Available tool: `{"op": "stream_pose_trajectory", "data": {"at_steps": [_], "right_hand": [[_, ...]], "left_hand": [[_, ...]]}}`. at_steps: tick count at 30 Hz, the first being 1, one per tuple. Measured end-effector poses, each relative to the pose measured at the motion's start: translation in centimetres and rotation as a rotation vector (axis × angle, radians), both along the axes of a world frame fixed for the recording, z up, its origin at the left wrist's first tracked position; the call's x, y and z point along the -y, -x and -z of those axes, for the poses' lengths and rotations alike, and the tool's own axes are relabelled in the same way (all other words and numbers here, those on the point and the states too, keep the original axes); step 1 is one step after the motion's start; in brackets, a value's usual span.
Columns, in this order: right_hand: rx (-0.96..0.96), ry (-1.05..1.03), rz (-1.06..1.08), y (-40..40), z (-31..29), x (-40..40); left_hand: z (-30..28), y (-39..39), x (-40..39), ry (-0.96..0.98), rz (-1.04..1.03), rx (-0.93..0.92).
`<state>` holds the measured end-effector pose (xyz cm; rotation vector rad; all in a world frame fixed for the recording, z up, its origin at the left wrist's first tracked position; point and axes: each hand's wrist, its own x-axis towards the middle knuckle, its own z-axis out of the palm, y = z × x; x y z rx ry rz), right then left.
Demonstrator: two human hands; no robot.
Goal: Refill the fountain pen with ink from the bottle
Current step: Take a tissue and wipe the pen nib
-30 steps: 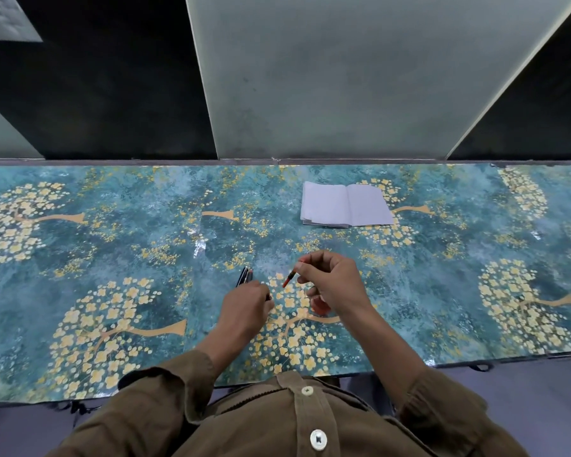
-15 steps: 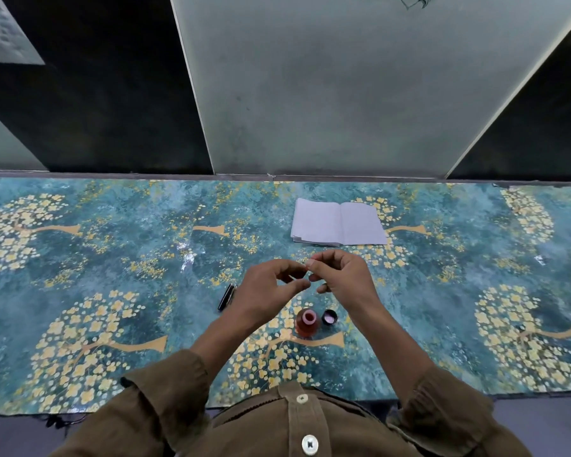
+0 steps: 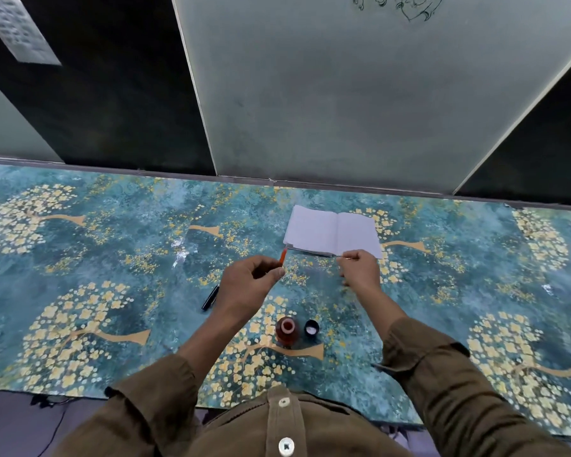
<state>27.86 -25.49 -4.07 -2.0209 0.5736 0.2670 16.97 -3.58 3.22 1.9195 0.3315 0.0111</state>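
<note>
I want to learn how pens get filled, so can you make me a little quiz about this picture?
1. True or false: the small round glass bottle of red ink has its lid on.
2. What do the fingers of the left hand hold? A) a thin orange-red pen tube B) a spoon C) a ruler
3. Fill in: the round black bottle lid lies on the teal flowered table, on the bottle's ___ side.

Key: 1 false, the bottle's mouth is open; 2 A; 3 right.
</note>
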Motion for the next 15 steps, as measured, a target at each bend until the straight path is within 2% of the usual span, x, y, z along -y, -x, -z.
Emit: {"op": "stream_pose_trajectory", "data": {"at_steps": [4,7,10,15], "right_hand": [[0.137,0.339,-0.076,-2.7,0.8,2.3],[0.032,0.53,-0.032,-4.4,1.0,3.5],[-0.111,0.593,-0.093,-5.1,1.3,4.4],[-0.121,0.533,-0.136,-6.2,2.2,4.8]], "left_hand": [[-0.1,0.0,0.8,0.022,-0.036,0.007],[-0.2,-0.3,1.5,0.046,-0.057,-0.001],[-0.3,-0.7,2.2,0.063,-0.067,-0.004],[-0.5,-1.1,3.3,0.087,-0.086,-0.015]]}}
